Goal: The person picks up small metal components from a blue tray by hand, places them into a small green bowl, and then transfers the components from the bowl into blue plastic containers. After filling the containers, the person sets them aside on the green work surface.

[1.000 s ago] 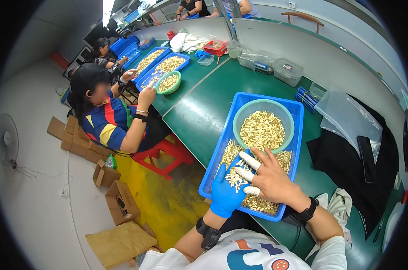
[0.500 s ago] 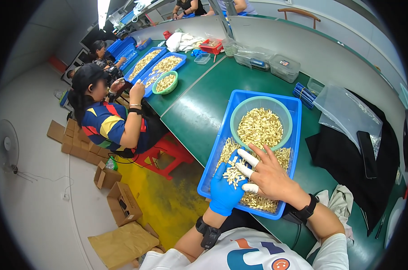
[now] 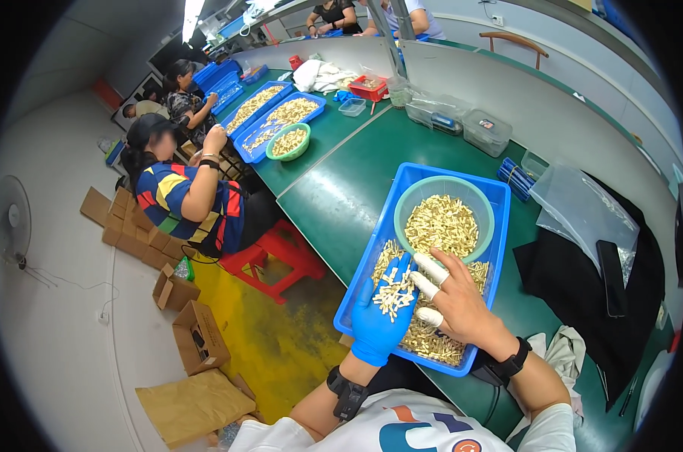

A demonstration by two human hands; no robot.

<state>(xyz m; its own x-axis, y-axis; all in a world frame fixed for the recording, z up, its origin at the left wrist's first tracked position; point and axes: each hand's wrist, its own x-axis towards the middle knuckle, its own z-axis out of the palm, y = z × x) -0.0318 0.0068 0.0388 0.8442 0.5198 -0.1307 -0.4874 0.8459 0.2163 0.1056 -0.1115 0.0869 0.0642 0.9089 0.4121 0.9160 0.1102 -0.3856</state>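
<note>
My left hand (image 3: 381, 316) wears a blue glove and lies palm up inside a blue tray (image 3: 418, 179), holding a small heap of pale little parts (image 3: 393, 292). My right hand (image 3: 454, 301) is bare, with white finger cots on some fingers, and its fingertips touch the heap in the gloved palm. The tray floor is covered with several more of the same small parts. A light green bowl (image 3: 432, 187) full of them sits in the far half of the tray.
The tray rests on a green workbench (image 3: 341, 188). A clear plastic bag (image 3: 583, 211) and black cloth (image 3: 568, 279) lie to the right. Clear boxes (image 3: 485, 129) stand at the back. A seated person (image 3: 183, 192) works at blue trays to the left, beside a red stool (image 3: 281, 256) and cardboard boxes (image 3: 198, 339).
My hands stay in the tray, the right fingers shifting slightly over the parts in the gloved palm. The view has tilted a little; the seated person's arm moved.
</note>
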